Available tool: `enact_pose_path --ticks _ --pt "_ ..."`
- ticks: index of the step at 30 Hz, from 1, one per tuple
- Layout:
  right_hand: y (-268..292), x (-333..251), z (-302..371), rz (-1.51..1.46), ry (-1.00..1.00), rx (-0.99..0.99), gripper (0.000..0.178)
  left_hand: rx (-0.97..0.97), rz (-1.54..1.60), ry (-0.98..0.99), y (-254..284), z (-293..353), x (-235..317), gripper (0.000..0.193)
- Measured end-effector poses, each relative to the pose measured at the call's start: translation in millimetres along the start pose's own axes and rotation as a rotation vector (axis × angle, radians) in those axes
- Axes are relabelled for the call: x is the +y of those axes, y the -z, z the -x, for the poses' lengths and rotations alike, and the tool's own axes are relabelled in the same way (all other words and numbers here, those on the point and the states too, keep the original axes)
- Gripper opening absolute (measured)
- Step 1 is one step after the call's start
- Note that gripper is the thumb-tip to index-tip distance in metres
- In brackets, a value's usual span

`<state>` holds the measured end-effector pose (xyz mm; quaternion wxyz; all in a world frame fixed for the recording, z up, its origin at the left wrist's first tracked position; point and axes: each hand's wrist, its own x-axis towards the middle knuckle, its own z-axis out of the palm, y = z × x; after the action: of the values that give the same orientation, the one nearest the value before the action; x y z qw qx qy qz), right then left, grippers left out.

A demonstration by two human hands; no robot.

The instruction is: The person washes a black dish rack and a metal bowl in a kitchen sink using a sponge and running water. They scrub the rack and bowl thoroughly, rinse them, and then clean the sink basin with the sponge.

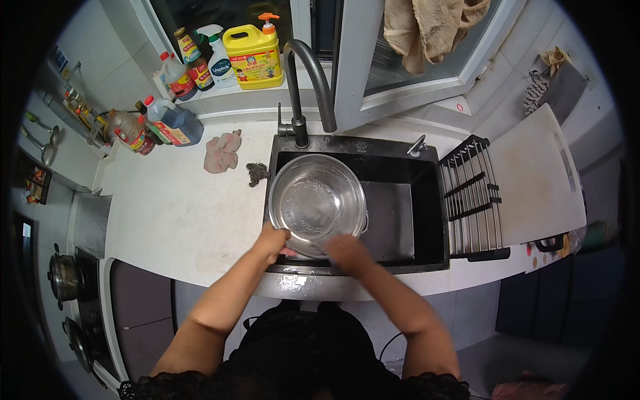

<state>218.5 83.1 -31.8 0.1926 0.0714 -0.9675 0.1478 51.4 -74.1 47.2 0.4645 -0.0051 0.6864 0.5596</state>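
A round stainless steel pot is tilted over the left part of the black sink. Its shiny inside looks wet, and what seems to be a small loop handle shows at its right side. My left hand is closed on the pot's near-left rim, with the thumb over the edge. At the near-right rim is my right hand, smeared by motion; its fingers cannot be made out. The dark grey faucet arches over the sink beyond the pot, and no water stream shows.
A pink cloth and a dark scouring pad lie left of the sink. Bottles and a yellow jug line the sill. Rightward are a dish rack and a white cutting board. Water wets the counter's front edge.
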Motion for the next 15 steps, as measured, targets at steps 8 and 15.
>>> enact_pose_path --ticks 8,15 --pt "35 61 12 0.404 -0.088 -0.073 0.033 -0.104 -0.118 0.045 18 9 8 0.046" --pt "4 -27 -12 0.000 -0.262 -0.084 0.034 0.127 0.166 -0.127 0 7 -5 0.048"
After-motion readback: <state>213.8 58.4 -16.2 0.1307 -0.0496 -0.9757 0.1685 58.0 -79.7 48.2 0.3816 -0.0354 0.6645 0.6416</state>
